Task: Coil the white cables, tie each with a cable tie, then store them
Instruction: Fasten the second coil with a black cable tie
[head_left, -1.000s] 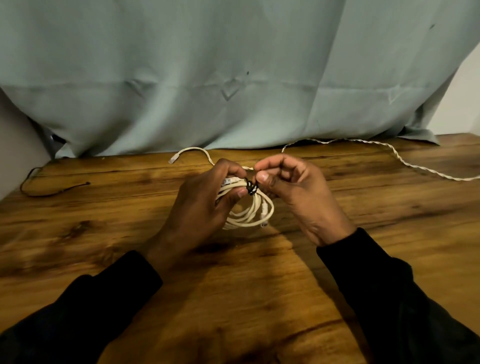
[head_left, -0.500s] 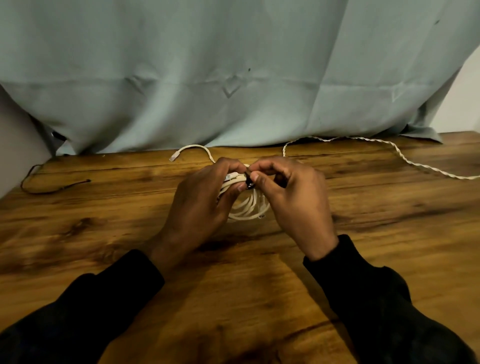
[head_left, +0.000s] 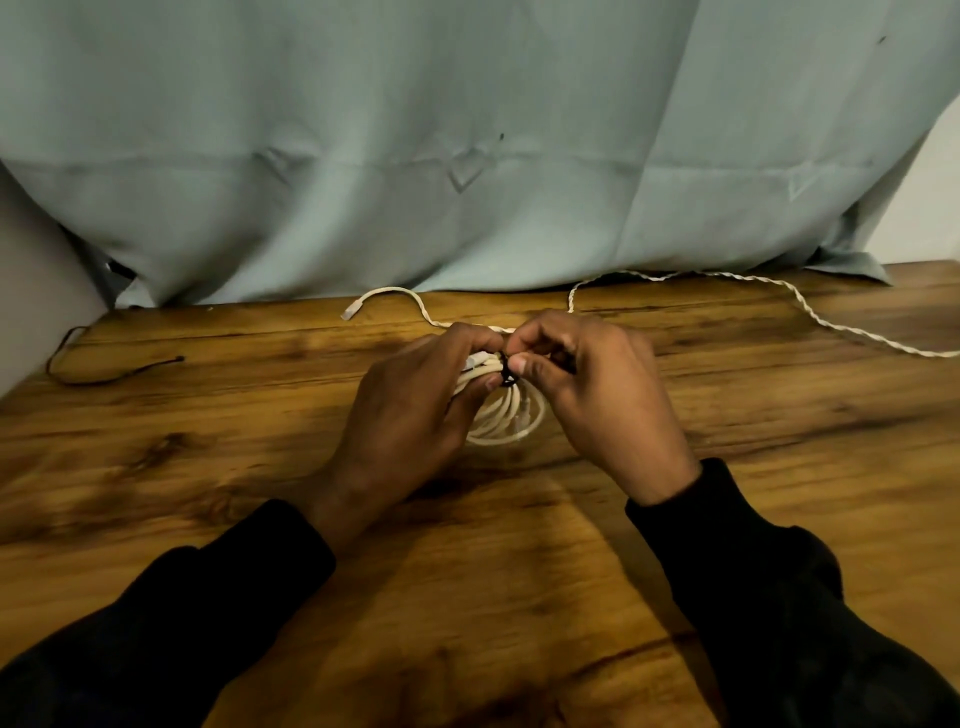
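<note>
While the left hand (head_left: 410, 410) grips the coiled white cable (head_left: 506, 415) with fingers curled round the top of the bundle and thumb pressed against it, the right hand (head_left: 597, 389) pinches the black cable tie (head_left: 506, 371) between thumb and fingertips at that same spot. Tie is wrapped round the strands at the top of the coil; whether it is fully fastened can't be told. Coil sits at mid-table between both hands, lower loops visible beneath the thumbs and close to the wooden table (head_left: 519, 597); can't tell if they touch it. One loose end of white cable with a connector (head_left: 384, 297) arcs out behind the left hand toward the back edge. A second white cable, twisted (head_left: 779, 291), lies uncoiled along the back right of the table, running off the right edge, well apart from the coil. A thin black cord (head_left: 104, 371) lies at the far left of the table. Pale green cloth (head_left: 467, 156) hangs behind the table. Both arms are in black sleeves (head_left: 779, 597).
</note>
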